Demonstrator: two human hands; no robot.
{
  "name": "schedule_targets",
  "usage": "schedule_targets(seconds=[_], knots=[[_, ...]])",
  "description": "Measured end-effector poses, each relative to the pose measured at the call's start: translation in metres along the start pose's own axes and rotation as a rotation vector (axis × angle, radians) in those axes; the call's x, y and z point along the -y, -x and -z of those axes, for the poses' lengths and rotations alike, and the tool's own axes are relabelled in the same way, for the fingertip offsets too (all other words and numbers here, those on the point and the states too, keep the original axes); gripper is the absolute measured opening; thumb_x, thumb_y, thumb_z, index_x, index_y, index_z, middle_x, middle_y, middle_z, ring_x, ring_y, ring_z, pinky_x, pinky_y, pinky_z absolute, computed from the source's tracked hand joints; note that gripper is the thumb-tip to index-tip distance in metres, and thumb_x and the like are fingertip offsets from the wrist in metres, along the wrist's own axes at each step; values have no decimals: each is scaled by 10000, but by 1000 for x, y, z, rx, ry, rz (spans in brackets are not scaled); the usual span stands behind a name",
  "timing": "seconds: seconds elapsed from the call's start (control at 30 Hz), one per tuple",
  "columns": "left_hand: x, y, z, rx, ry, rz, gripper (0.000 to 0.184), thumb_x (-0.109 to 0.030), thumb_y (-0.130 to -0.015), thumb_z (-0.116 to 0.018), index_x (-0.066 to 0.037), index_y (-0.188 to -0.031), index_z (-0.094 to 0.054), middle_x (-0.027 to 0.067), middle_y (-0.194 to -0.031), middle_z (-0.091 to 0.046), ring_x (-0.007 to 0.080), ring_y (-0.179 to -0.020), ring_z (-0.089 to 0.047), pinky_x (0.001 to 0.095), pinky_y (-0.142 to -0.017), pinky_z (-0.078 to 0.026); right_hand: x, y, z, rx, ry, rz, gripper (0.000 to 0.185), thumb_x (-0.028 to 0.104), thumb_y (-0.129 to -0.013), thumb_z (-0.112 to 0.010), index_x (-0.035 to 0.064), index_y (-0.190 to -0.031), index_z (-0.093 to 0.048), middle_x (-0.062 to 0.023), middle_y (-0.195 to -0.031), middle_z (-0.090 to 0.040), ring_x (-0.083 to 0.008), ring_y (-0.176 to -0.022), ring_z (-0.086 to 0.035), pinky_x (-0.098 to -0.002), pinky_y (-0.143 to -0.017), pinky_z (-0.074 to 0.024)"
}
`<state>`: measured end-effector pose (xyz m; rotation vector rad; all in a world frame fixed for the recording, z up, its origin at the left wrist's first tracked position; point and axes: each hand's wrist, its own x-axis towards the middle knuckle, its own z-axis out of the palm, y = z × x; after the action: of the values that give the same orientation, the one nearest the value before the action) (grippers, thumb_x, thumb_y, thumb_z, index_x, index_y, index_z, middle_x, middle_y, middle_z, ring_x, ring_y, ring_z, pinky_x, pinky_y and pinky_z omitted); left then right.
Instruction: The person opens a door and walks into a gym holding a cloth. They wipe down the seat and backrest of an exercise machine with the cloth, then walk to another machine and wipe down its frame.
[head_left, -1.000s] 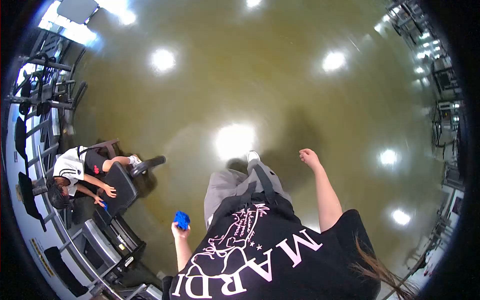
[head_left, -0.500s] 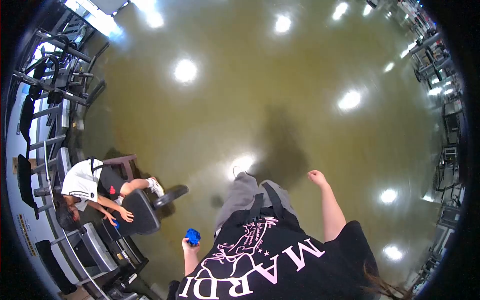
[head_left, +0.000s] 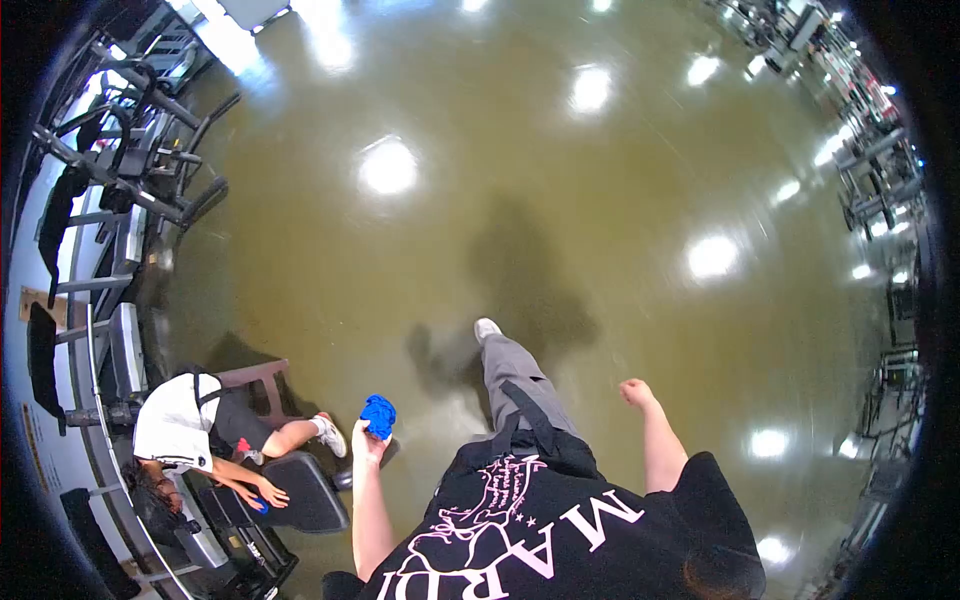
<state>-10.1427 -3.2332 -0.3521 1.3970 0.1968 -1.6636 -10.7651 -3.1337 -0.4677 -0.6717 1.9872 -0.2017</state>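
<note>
A crumpled blue cloth (head_left: 378,416) is gripped in my left hand (head_left: 368,441), which is held out ahead of my body at left. The cloth bunches up above the fingers and hides part of them. My right hand (head_left: 634,391) hangs out to the right over the floor, its fingers curled closed, with nothing visible in it. Below both hands is the shiny olive-green floor (head_left: 420,260). One white shoe (head_left: 486,328) of mine is stretched forward in a step.
At left, another person in a white shirt (head_left: 178,425) bends over a black padded seat (head_left: 306,492), one hand on a small blue cloth (head_left: 261,505). Gym machines (head_left: 130,180) line the left wall. More equipment (head_left: 880,180) stands along the right edge.
I have stepped forward, one leg now extended. My left hand with the blue cloth has swung forward and up in view. The seated person has shifted lower in view.
</note>
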Motion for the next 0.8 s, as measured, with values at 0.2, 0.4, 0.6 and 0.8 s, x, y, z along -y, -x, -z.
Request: schedule_targets(seconds=[0.2, 0.4, 0.6, 0.8], knots=[[-59, -27, -48, -230, 101, -112, 188, -199, -625, -543, -120, -789, -497, 22, -712, -500, 174, -661, -495, 344, -582, -417, 136, -78, 31, 117, 5, -20, 172, 193, -784, -491, 60, -842, -584, -16, -646, -568, -109, -522, -516, -264, -468, -428], [-42, -28, 7, -359, 259, -44, 276, -199, -599, -509, -105, -859, -524, 34, -841, -559, 210, -772, -530, 353, -643, -435, 343, -116, 51, -26, -46, 365, 218, 202, -796, -509, 40, -917, -590, -47, -772, -600, -114, -691, -552, -248, -601, -444], [4, -31, 91, -602, -218, -163, 391, -312, -653, -501, -110, -978, -420, 97, -948, -453, 273, -777, -465, 456, -667, -412, 470, -139, 20, -1, 105, 484, 235, 182, -797, -508, 40, -966, -586, -57, -838, -609, -134, -789, -565, -260, -672, -455], [-142, -114, 56, -620, 467, 18, 288, -317, -725, -435, -149, -952, -490, 41, -932, -530, 221, -771, -528, 396, -680, -452, 591, -149, -19, 153, 68, 228, 261, 201, -789, -519, 24, -971, -579, -67, -861, -616, -150, -806, -571, -268, -681, -459]])
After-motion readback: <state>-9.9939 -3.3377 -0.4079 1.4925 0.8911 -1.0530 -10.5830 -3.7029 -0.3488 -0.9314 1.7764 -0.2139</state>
